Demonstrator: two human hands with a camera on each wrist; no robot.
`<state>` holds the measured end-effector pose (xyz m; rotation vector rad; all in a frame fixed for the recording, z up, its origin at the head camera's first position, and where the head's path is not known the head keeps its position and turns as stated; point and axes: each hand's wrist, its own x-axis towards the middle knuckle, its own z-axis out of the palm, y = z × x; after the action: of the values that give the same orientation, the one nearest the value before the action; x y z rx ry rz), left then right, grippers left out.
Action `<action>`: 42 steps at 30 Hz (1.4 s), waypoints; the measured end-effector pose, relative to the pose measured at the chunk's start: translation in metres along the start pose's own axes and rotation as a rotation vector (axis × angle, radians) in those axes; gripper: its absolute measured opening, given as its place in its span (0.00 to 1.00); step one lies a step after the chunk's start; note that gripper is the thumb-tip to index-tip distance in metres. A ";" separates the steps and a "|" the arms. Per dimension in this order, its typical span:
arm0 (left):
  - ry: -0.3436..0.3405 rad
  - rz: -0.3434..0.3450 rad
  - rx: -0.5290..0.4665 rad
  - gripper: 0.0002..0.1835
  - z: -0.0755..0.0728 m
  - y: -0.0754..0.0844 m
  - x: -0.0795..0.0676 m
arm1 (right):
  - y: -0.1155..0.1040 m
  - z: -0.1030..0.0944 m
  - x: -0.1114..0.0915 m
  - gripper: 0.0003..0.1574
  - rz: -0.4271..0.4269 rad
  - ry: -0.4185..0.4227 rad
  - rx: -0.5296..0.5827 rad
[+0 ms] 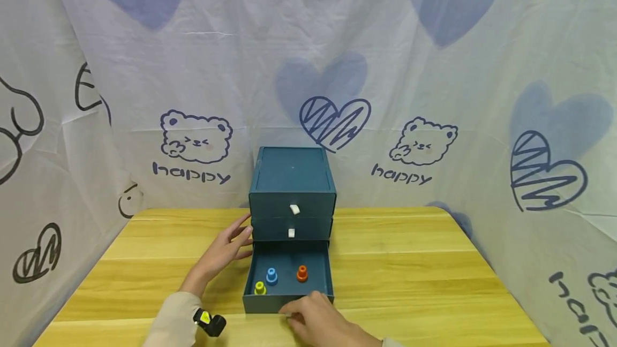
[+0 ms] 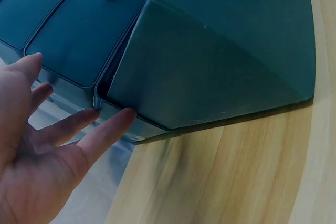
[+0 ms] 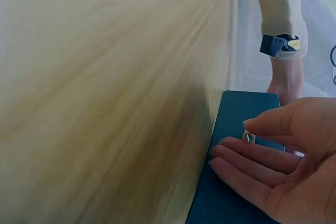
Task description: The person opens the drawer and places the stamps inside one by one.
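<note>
A dark teal drawer cabinet (image 1: 293,170) stands at the back of the table. Its bottom drawer (image 1: 270,304) is pulled out towards me. Inside are a blue peg-like piece (image 1: 272,277), an orange-red one (image 1: 302,274) and a yellow-green one (image 1: 260,288) by the front left corner. My right hand (image 1: 320,321) is at the drawer's front and pinches its small white handle (image 3: 249,137) between thumb and forefinger. With fingers spread and mostly straight, my left hand (image 1: 223,253) rests against the cabinet's left side; the left wrist view shows its fingertips (image 2: 126,116) at the lower edge.
The upper two drawers are closed, with white handles (image 1: 294,209) on their fronts. A light wooden table (image 1: 409,272) extends to both sides. White cloth (image 1: 385,90) printed with hearts and bears hangs behind and at the sides. A small device (image 1: 210,322) sits on the left wrist.
</note>
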<state>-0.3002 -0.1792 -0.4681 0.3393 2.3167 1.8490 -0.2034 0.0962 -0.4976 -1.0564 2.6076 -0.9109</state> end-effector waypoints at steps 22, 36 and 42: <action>0.000 0.012 -0.031 0.37 0.001 0.001 0.001 | 0.002 -0.029 0.021 0.12 -0.010 0.160 -0.064; 0.003 0.031 -0.002 0.35 0.000 -0.002 0.001 | 0.022 -0.039 0.051 0.12 -0.084 0.246 -0.091; -0.005 0.029 -0.015 0.35 0.000 -0.003 0.002 | 0.029 -0.044 0.061 0.12 -0.058 0.261 -0.079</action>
<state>-0.3019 -0.1796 -0.4710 0.3775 2.3058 1.8753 -0.2811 0.0910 -0.4768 -1.1044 2.8598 -1.0295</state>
